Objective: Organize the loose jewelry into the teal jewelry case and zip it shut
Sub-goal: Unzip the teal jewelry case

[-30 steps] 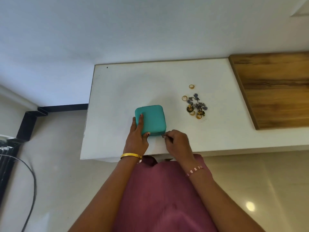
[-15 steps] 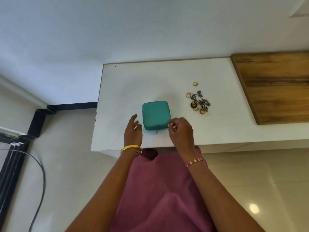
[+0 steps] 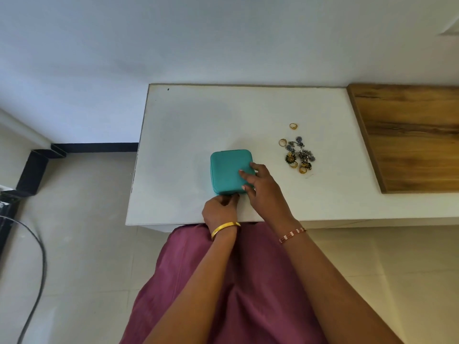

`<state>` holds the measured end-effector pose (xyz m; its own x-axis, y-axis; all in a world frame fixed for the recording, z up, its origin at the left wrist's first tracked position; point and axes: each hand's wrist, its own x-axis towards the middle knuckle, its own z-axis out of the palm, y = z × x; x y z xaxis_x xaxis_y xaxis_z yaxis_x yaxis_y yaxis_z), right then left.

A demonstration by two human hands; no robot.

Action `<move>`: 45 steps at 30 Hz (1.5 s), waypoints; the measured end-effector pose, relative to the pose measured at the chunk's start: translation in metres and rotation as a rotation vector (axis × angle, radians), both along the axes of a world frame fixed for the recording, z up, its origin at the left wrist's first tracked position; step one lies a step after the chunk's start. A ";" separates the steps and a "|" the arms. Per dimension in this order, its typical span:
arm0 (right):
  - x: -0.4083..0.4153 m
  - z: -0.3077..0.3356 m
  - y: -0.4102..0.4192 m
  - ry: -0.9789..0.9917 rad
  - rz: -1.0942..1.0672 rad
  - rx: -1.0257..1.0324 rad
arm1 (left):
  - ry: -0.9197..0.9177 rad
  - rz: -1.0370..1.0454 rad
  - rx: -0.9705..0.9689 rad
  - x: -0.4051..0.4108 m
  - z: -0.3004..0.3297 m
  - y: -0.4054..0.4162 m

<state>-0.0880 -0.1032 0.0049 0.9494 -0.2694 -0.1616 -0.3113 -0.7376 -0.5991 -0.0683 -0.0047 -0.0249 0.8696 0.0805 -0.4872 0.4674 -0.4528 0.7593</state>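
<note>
The teal jewelry case [image 3: 227, 168] lies closed on the white table [image 3: 188, 125], near its front edge. My right hand [image 3: 263, 187] rests flat on the case's right front corner, fingers spread on the lid. My left hand [image 3: 219, 209] sits at the case's front edge with fingers pinched at the zipper; the pull itself is hidden by my fingers. A pile of loose jewelry [image 3: 298, 155], gold rings and dark flower-shaped earrings, lies to the right of the case. One gold ring [image 3: 293, 126] lies apart, farther back.
A wooden panel [image 3: 407, 135] adjoins the table on the right. The wall runs behind the table. A black cable [image 3: 37, 264] curves over the tiled floor at the left. My maroon garment [image 3: 198, 281] fills the lower middle.
My right hand left the front edge and now presses on the lid. My left hand came off the case's left side and pinches at the front zipper.
</note>
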 end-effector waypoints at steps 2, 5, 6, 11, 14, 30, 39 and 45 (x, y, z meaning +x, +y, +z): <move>-0.001 0.000 0.000 -0.013 0.002 -0.001 | -0.039 -0.074 0.031 0.001 0.001 0.002; -0.003 -0.001 0.002 -0.019 0.014 -0.014 | -0.089 -0.212 0.107 0.007 0.004 0.014; -0.004 -0.002 0.002 -0.015 0.026 -0.023 | -0.108 -0.245 0.142 0.010 0.004 0.021; -0.007 -0.004 -0.003 0.015 0.119 -0.110 | -0.197 -0.367 0.319 0.025 0.007 0.048; -0.006 -0.006 -0.005 -0.016 0.129 -0.114 | -0.242 -0.405 0.374 0.038 0.009 0.053; -0.006 -0.034 -0.010 -0.254 0.102 -0.098 | -0.412 -0.454 0.272 0.129 0.000 0.010; -0.012 -0.036 -0.014 -0.294 0.051 0.034 | -0.196 -0.080 -0.249 0.091 -0.017 0.019; -0.005 -0.025 -0.028 -0.377 -0.050 0.101 | -0.169 -0.157 -0.294 0.061 -0.025 0.020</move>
